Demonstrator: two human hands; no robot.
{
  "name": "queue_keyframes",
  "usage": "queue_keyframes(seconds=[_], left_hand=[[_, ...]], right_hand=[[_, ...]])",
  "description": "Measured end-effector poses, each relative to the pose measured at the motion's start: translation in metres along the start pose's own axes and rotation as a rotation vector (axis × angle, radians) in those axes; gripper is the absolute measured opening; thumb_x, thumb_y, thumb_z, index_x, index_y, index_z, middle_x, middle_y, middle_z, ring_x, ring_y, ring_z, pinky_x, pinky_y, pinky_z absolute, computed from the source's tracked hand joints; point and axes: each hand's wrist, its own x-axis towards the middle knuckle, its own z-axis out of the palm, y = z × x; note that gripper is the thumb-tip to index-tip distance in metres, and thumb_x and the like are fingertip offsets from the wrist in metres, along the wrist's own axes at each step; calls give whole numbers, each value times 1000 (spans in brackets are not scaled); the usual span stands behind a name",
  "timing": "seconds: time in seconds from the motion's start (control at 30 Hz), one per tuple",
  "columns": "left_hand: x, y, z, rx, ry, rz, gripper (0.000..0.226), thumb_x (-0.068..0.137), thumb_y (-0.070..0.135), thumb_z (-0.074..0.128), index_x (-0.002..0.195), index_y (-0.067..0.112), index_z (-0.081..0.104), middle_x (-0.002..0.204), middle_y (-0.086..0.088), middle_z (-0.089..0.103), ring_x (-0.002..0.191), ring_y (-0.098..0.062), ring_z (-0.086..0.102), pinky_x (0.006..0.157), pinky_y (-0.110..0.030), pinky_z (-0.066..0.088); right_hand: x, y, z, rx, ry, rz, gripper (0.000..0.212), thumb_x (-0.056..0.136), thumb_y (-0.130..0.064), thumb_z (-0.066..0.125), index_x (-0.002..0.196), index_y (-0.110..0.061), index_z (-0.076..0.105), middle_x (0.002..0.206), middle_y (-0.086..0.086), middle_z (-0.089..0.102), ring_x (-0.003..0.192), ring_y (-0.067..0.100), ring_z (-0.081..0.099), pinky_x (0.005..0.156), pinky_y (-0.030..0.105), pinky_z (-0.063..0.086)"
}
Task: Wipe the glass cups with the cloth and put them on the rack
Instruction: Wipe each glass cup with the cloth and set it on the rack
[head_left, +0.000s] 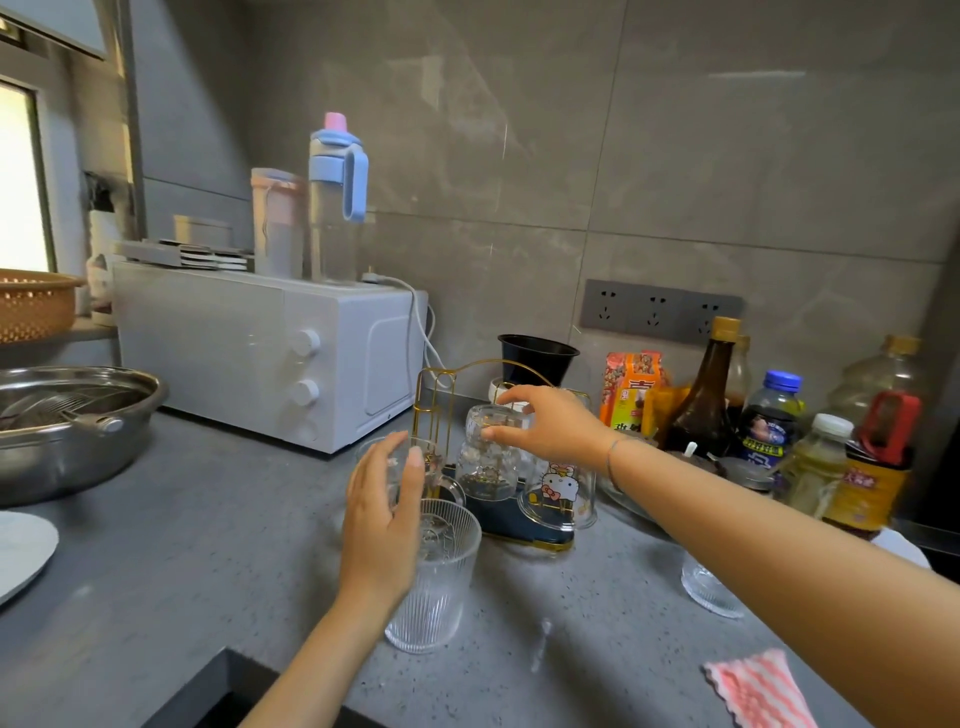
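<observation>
Where the grey counter (208, 519) starts on the left, one shiny metal bowl (78, 426) sits below one orange basket (31, 306); next comes one white microwave (249, 353) with one pink bottle (278, 228) and one blue bottle (335, 208) on top; I count five glass cups; the left hand (384, 525) has its fingers and thumb on either side of the handle cup (402, 470), and I cannot tell if it grips it or only touches it; one ribbed cup (447, 571) stands on the counter just in front, partly hidden by that hand; on the gold rack (511, 526) two cups stand upside down; the right hand (545, 426) grasps the upside-down cup (488, 462) by its bottom, and the cat cup (561, 488) stands just beside it; the fifth cup (706, 587) sits on the counter, half hidden under the right arm; one pink striped cloth (753, 691) lies near the front edge, well apart from both hands; at least five sauce bottles (706, 400) crowd the far right wall.
</observation>
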Motion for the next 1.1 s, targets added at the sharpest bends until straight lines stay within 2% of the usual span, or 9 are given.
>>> queue_keyframes(seconds=[0.07, 0.17, 0.3, 0.4, 0.47, 0.67, 0.83, 1.03, 1.1], left_hand=[[-16, 1, 0, -30, 7, -30, 88, 67, 78, 35, 141, 31, 38, 149, 9, 36, 132, 2, 31, 96, -9, 24], [-36, 0, -1, -42, -31, -55, 110, 56, 79, 50, 149, 32, 18, 147, 13, 24, 122, 17, 28, 101, -21, 26], [-52, -15, 0, 97, -75, -102, 134, 47, 66, 83, 150, 25, 9, 149, 7, 21, 137, -9, 27, 108, -26, 25], [-55, -27, -2, 214, -90, -104, 125, 52, 39, 93, 147, 20, 14, 150, -6, 32, 136, -22, 37, 108, -30, 33], [-58, -32, -4, 252, -96, -130, 117, 55, 30, 93, 145, 20, 18, 146, -9, 42, 129, -28, 46, 102, -37, 42], [-69, -26, -3, 273, -55, -221, 107, 61, 31, 91, 145, 18, 26, 142, -14, 49, 128, -33, 49, 100, -40, 43], [-95, 9, 19, 175, -138, -92, 108, 63, 36, 89, 150, 25, 25, 151, 1, 39, 136, -20, 39, 106, -34, 36], [-120, 42, 74, -189, -296, -129, 79, 65, 30, 85, 132, 27, 44, 122, 17, 55, 104, 9, 57, 81, -1, 41], [-127, 44, 94, -300, -346, -186, 76, 61, 31, 91, 125, 25, 51, 118, 12, 62, 99, 10, 61, 79, -3, 46]], right_hand=[[-13, 1, 1, 31, 24, -25, 55, 85, -52, 61, 131, -25, 51, 136, -3, 53, 125, 18, 48, 105, 41, 41], [-36, 4, 5, 158, 65, -46, 50, 85, -47, 63, 129, -29, 51, 133, -6, 54, 123, 12, 50, 102, 39, 45], [-74, 8, 8, 244, 123, -103, 43, 84, -47, 63, 124, -38, 51, 125, -16, 54, 119, 9, 49, 104, 41, 43], [-101, 16, 6, 279, 145, -111, 39, 85, -44, 63, 122, -40, 51, 118, -25, 49, 115, 3, 49, 110, 42, 36], [-120, 26, 5, 311, 165, -98, 38, 85, -41, 64, 121, -39, 53, 121, -21, 53, 115, 3, 51, 106, 39, 41], [-177, 62, 3, 341, 220, -4, 35, 83, -30, 70, 117, -27, 59, 113, -10, 62, 103, 7, 58, 94, 27, 47], [-220, 98, 4, 278, 256, 238, 25, 79, -33, 74, 100, -25, 60, 96, -10, 59, 76, 9, 54, 70, 20, 44], [-260, 119, 23, 312, 144, 427, 38, 71, -46, 77, 87, -20, 55, 88, -2, 57, 63, 1, 44, 56, 16, 31], [-269, 116, 25, 305, 139, 453, 40, 71, -50, 75, 87, -21, 54, 91, -3, 55, 67, 3, 47, 59, 17, 35]])
